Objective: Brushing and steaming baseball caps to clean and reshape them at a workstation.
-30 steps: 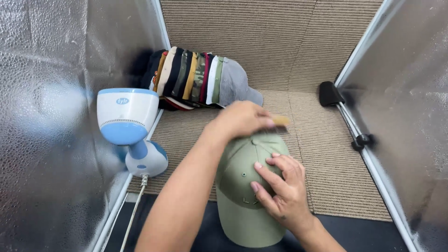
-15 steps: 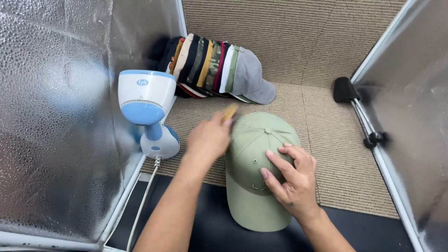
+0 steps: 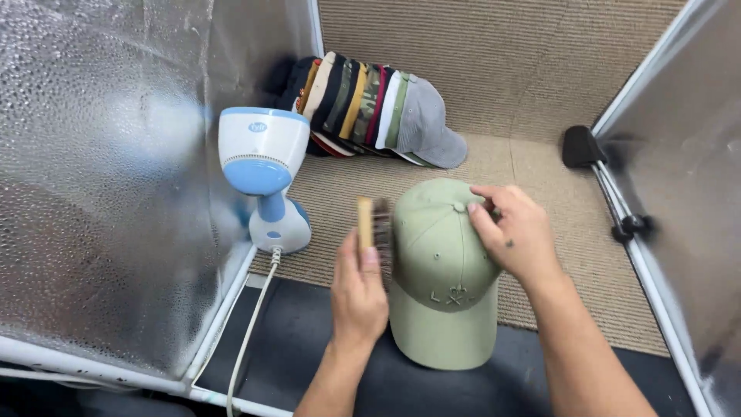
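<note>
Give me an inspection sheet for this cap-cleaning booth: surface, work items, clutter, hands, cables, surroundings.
Surface: beige ribbed carpet, black mat along the near edge.
Work items: sage-green cotton baseball cap lying crown up; wooden-backed bristle brush against its left side.
Clutter: row of stacked multicoloured caps at the back; white-and-blue handheld steamer standing upright.
Hands: left hand grips the brush; right hand rests on the cap's crown.
Cables: white cord trailing from the steamer base.
Surroundings: silver foil-textured panels on both sides; black clamps on the right frame.
</note>
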